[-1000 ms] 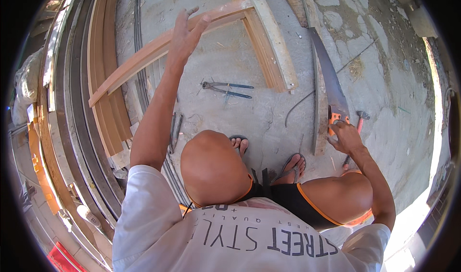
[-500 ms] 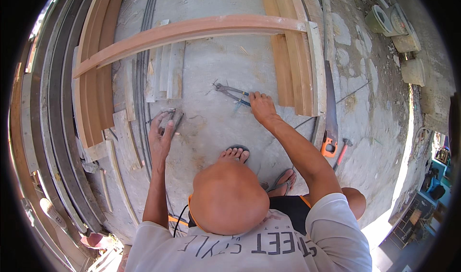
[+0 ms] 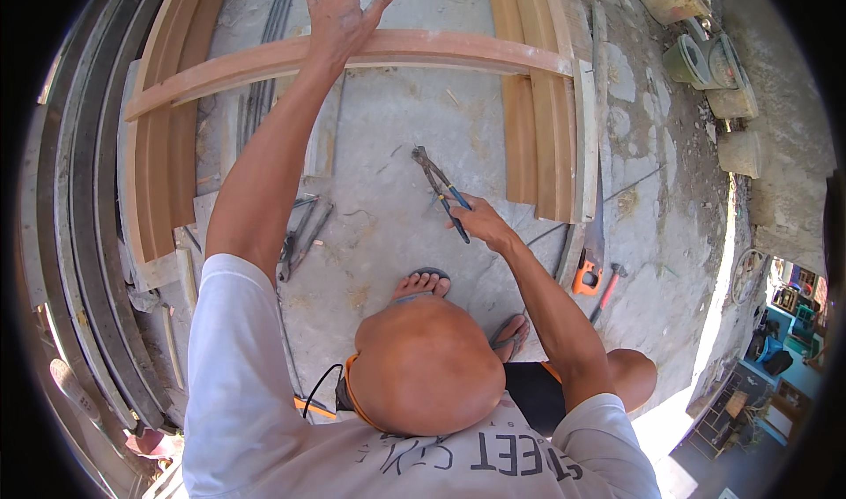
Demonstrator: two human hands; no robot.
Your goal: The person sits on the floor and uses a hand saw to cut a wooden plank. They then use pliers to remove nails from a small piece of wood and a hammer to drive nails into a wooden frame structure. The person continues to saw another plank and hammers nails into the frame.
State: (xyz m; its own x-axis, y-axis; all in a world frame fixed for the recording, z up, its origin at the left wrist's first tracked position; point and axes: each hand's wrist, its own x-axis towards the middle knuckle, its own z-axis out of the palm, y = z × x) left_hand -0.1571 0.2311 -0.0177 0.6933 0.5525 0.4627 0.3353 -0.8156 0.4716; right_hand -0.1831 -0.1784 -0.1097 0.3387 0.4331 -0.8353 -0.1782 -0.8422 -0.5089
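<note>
pincers (image 3: 428, 170) with blue handles were in the right hand (image 3: 482, 221), over the middle of the concrete floor (image 3: 379, 221); fingers were wrapped around the handles, grip closed. the head of the tool pointed away from the person and slightly left, handles somewhat spread; could not tell whether the head touched the floor. left hand (image 3: 342, 16) was open, fingers spread, grasping nothing, arm stretched forward across a reddish wooden beam (image 3: 441, 48); contact between wrist and beam could not be confirmed. the beam lay crosswise, its left end on top of a set of long brown boards (image 3: 154, 164), its right end over a second set of boards (image 3: 551, 138). a pale, whitish wooden strip (image 3: 585, 147) ran along the outer side of the right-hand set, near the beam's end. left of the pincers, near the left forearm, several dark hand tools (image 3: 304, 235) lay together on the floor, partly hidden by the arm. right of the right forearm: a handsaw (image 3: 588, 274) with orange handle, and just beside it a hammer (image 3: 608, 293) with red handle. thin metal rods (image 3: 273, 41) passed under the beam. farther out, long dark beams (image 3: 88, 191) were at far left, buckets (image 3: 687, 63) at upper right.
</note>
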